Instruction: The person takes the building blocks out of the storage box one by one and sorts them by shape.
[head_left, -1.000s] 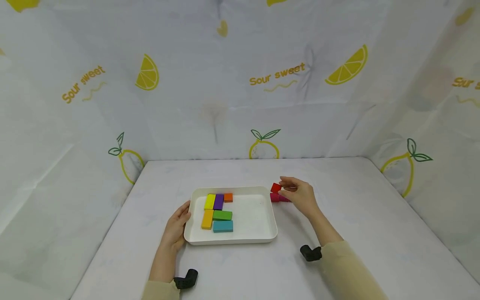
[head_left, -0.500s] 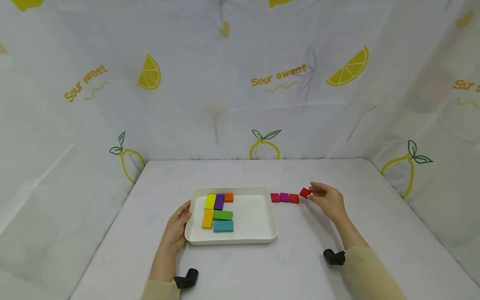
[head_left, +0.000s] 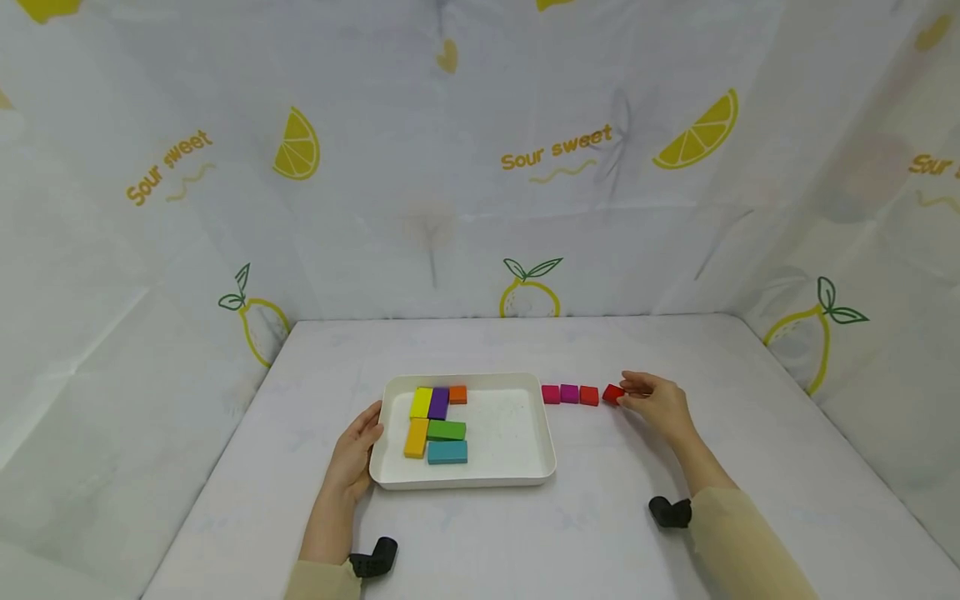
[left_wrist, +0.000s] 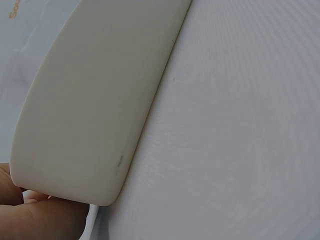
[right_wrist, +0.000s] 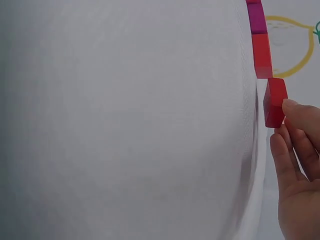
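Observation:
At the right end of a row of blocks, my right hand (head_left: 660, 407) pinches a red block (head_left: 613, 394) between thumb and fingers. That block is slightly tilted and stands a small gap from the red block (head_left: 589, 396) beside it; a magenta block (head_left: 569, 393) and a crimson block (head_left: 551, 394) continue the row leftward to the tray. My left hand (head_left: 351, 454) holds the left side of the white tray (head_left: 510, 475), its fingers at the tray's corner in the left wrist view. The right wrist view shows the thumb (right_wrist: 302, 116) against the pinched block.
Inside the tray lie a yellow block (head_left: 422, 403), a purple block (head_left: 438, 404), an orange block (head_left: 457, 395), an amber block (head_left: 416, 438), a green block (head_left: 446, 431) and a teal block (head_left: 447, 452). A printed curtain (head_left: 427, 258) hangs behind the white table (head_left: 480, 542).
My right hand has carried the red block from above the row's left end to its right end, then lowered it. The left hand and the tray have stayed put.

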